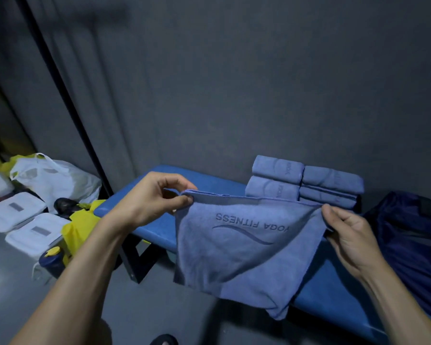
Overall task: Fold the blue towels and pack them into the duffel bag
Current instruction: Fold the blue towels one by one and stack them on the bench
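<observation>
A soft blue microfibre towel (244, 247) printed with "YOGA FITNESS" is being held up in the lower centre of the frame, above the front edge of a blue padded table (159, 220). Its upper left corner is being pinched by the left hand (154, 197), the grip clamped on the doubled edge between thumb and forefinger. Its upper right corner is being gripped by the right hand (351, 235), thumb on top and fingers curled beneath the cloth. The lower part of the towel is hanging slack, drooping to a point below the table's edge.

Behind it, right of centre, a stack of folded blue towels (306, 181) is being carried by the table, set in two piles side by side against a grey wall (234, 83). At the right edge, a dark navy duffel bag (413, 235) is lying on the table, just beside the stack.

At the left, on the floor, white plastic lidded boxes (23, 220), a white plastic carrier bag (52, 178) and a yellow bag (80, 227) are being kept together.
</observation>
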The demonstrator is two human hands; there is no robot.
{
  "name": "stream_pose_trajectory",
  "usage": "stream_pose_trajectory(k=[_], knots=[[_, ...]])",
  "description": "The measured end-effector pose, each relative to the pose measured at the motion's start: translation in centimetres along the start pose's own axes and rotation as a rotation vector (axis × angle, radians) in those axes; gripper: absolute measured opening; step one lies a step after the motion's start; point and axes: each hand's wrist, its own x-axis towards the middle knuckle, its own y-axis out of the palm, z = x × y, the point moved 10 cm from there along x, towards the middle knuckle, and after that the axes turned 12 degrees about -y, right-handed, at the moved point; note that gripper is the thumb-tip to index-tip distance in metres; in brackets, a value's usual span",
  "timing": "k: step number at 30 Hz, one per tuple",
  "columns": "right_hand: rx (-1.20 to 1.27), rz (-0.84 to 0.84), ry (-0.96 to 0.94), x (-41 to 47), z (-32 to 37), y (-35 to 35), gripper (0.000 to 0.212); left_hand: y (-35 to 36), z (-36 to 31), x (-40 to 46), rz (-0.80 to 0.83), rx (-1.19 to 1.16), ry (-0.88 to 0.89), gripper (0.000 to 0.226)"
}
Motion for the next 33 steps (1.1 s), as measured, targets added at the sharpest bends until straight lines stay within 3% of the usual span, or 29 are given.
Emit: stream_pose_trajectory(k=[2,7,9,11,13,16,20,22,25,28,33], knots=[[-0.044,0.002,0.008,-0.1,0.3,0.0,0.034,0.5,-0.2,0.1,-0.027,0.051,-0.006,0.014],[-0.149,-0.03,-0.04,0.3,0.9,-0.6,0.066,0.2,1.1,0.8,-0.12,0.002,-0.018,0.026],[-0.176,-0.041,-0.067,0.7,0.9,-0.5,0.059,0.1,1.9,1.2,-0.167,-0.026,0.017,0.035],[-0.177,-0.072,-0.077,1.3,0.4,-0.5,0.034,0.2,1.7,1.6,-0.157,-0.014,0.087,0.042],[-0.167,-0.11,-0.074,2.0,0.0,-0.3,0.014,-0.3,1.8,2.1,-0.133,0.018,0.133,0.038],[-0.167,-0.152,-0.1,3.0,-0.5,0.1,0.042,-1.7,2.0,2.5,-0.088,0.021,0.138,0.022],[-0.137,-0.178,-0.106,4.3,-1.4,1.3,0.063,-3.1,3.1,2.6,-0.074,0.046,0.117,0.027],[-0.122,-0.179,-0.093,4.9,-1.9,2.4,0.057,-4.0,3.4,2.7,-0.084,0.053,0.122,0.028],[-0.103,-0.16,-0.076,5.2,-2.3,4.4,0.029,-5.2,4.2,2.8,-0.101,0.064,0.113,0.026],[-0.109,-0.144,-0.075,5.5,-2.7,5.4,0.024,-6.0,5.5,3.0,-0.115,0.089,0.071,0.021],[-0.126,-0.112,-0.115,5.9,-2.4,6.3,0.055,-7.3,7.2,3.4,-0.172,0.223,-0.003,0.011]])
